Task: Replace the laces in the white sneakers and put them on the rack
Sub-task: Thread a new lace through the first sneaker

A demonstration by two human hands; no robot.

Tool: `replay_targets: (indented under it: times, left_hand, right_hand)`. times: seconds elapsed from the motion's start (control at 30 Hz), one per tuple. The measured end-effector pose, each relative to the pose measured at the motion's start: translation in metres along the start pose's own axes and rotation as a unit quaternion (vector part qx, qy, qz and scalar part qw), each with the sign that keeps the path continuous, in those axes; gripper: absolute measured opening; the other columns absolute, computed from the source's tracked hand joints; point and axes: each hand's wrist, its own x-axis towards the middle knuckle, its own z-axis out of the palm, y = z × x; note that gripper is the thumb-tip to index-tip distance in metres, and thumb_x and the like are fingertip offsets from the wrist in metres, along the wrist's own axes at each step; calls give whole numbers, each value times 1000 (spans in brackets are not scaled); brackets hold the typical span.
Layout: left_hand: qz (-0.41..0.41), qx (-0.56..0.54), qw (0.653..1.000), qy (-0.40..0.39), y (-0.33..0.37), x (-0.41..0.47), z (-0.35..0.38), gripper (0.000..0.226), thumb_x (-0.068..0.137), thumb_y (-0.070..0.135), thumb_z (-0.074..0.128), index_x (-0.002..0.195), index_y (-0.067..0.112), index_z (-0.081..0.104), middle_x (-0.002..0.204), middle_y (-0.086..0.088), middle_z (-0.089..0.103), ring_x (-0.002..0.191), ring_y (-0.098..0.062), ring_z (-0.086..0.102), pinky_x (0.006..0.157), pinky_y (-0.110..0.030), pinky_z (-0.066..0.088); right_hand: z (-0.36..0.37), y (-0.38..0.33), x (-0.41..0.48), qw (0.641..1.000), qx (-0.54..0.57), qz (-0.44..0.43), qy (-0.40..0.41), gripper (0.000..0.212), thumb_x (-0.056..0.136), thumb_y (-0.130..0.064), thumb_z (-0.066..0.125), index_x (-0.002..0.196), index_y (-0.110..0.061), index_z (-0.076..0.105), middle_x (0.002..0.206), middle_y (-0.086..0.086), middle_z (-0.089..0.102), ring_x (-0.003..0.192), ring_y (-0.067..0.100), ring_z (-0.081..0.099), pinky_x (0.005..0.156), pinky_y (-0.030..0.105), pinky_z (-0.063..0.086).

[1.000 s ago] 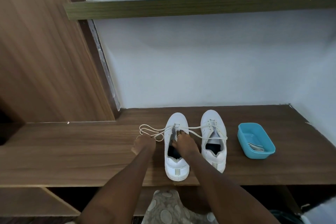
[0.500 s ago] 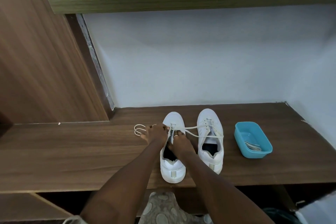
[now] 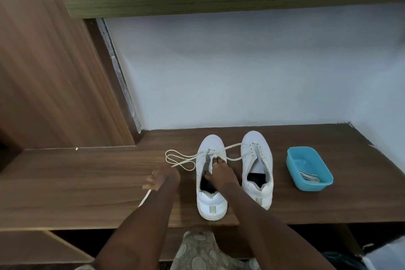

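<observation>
Lace (image 3: 145,198) in left hand (image 3: 161,178) (blurred), right hand (image 3: 219,174) gripping sneaker (image 3: 211,200).

Two white sneakers stand side by side on the wooden bench (image 3: 65,182), toes to the wall. The right hand (image 3: 220,174) grips the left sneaker (image 3: 211,201) at its tongue, thumb inside the opening. Its lace (image 3: 177,159) loops across the bench, one strand trailing from the blurred left hand (image 3: 161,178). Beside the right sneaker (image 3: 255,144) sits a blue tub (image 3: 315,185) holding spare laces (image 3: 309,176).
</observation>
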Motion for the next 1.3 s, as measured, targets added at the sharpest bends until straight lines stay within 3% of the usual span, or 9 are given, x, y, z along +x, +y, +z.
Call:
replay_targets:
  times: [0.07, 0.17, 0.37, 0.47, 0.63, 0.8, 1.03, 1.17, 1.3]
  left_hand:
    - [-20, 4, 1000, 0, 2, -6, -9, 42, 100, 15, 28, 134, -2, 44, 144, -18, 38, 137, -36, 20, 117, -45, 9]
    - [13, 57, 998, -13, 8, -6, -10, 36, 96, 23, 36, 128, 16, 53, 135, -6, 51, 130, -28, 29, 111, -47, 16]
    - [287, 87, 953, -50, 40, -25, 5, 31, 98, 39, 36, 116, 32, 60, 122, 3, 60, 129, -22, 34, 102, -44, 21]
    - [342, 92, 934, -40, 46, -32, 10, 29, 100, 34, 37, 113, 33, 62, 120, 10, 61, 131, -16, 31, 103, -44, 19]
    - [300, 90, 950, -6, 44, -31, 9, 27, 94, 22, 43, 98, 33, 68, 114, 7, 61, 131, -15, 31, 106, -47, 17]
    - [199, 208, 957, 27, 23, -18, -9, 31, 96, 22, 40, 121, 25, 59, 129, -2, 54, 128, -22, 35, 106, -49, 24]
    - [91, 276, 955, 58, -32, 17, -33, 35, 97, 21, 38, 127, 20, 56, 134, -1, 51, 131, -24, 28, 113, -48, 13]
    - [108, 260, 959, 28, -27, 13, -30, 35, 94, 21, 40, 124, 22, 58, 132, 0, 52, 130, -24, 26, 111, -49, 14]
    - [244, 187, 951, -14, 3, -3, -15, 35, 94, 25, 38, 121, 34, 58, 128, 6, 55, 132, -21, 27, 104, -46, 19]
  right_hand:
    - [0, 0, 0, 1000, -3, 1, -1, 68, 96, -36, 47, 148, -1, 20, 153, 13, 25, 142, 24, 23, 112, 30, 25]
    - [1, 1, 2, 1000, -2, 4, -1, 66, 96, -36, 47, 147, -1, 22, 153, 13, 26, 142, 24, 24, 111, 31, 27]
    - [4, 1, 4, 1000, 19, 10, 1, 67, 96, -37, 45, 148, -2, 21, 154, 12, 24, 143, 24, 21, 113, 32, 24]
    - [6, 2, 5, 1000, 20, 10, 8, 65, 96, -35, 44, 147, -2, 22, 153, 14, 25, 142, 25, 21, 115, 32, 20]
    - [7, 4, 6, 1000, 21, 6, 10, 65, 96, -32, 44, 147, 0, 20, 153, 15, 25, 142, 25, 21, 115, 31, 18]
    - [8, 6, 7, 1000, 27, 4, 10, 63, 96, -34, 46, 146, -2, 25, 151, 13, 29, 140, 25, 26, 113, 31, 23]
    - [7, 6, 4, 999, 41, 9, 14, 64, 97, -30, 43, 148, -1, 17, 154, 13, 22, 143, 23, 20, 113, 31, 25]
    - [8, 6, 5, 999, 44, 12, 18, 65, 96, -30, 44, 148, -1, 18, 154, 14, 23, 143, 24, 21, 112, 31, 26]
    - [6, 6, 6, 999, 46, 13, 9, 66, 96, -30, 44, 148, -1, 16, 156, 13, 19, 144, 24, 19, 112, 31, 26]
